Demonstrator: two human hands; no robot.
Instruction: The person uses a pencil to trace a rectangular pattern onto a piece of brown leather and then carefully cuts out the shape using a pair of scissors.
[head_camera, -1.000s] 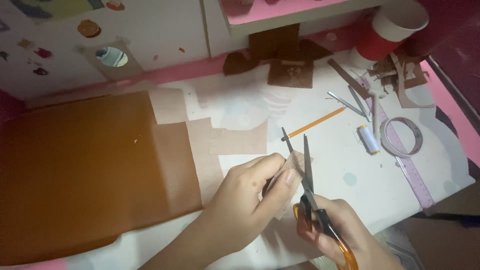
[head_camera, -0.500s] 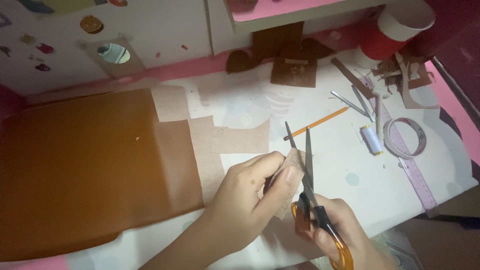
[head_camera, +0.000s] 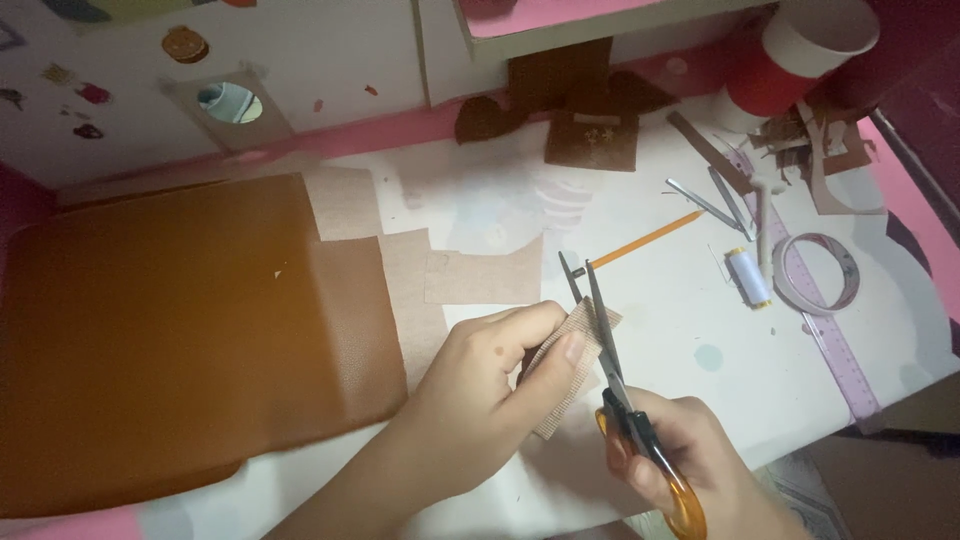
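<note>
Home craft desk (head_camera: 700, 330): leather sheet (head_camera: 170, 340), thread spool (head_camera: 747, 277).

A pale, pink-edged worktop (head_camera: 690, 330) is seen. A large brown leather sheet (head_camera: 170, 340), an orange pencil (head_camera: 645, 240), a white thread spool (head_camera: 748, 277) and a tape ring (head_camera: 818, 273) are laid on it.

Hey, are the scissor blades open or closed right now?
Slightly open. The scissors in the right hand show two tips apart, straddling the tan strip pinched by the left hand.

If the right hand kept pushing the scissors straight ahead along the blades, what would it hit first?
Likely the orange pencil: the scissors in the right hand point up-left past the tan strip, and the blade tips sit right by the pencil's near end. Height above the table is unclear.
</note>
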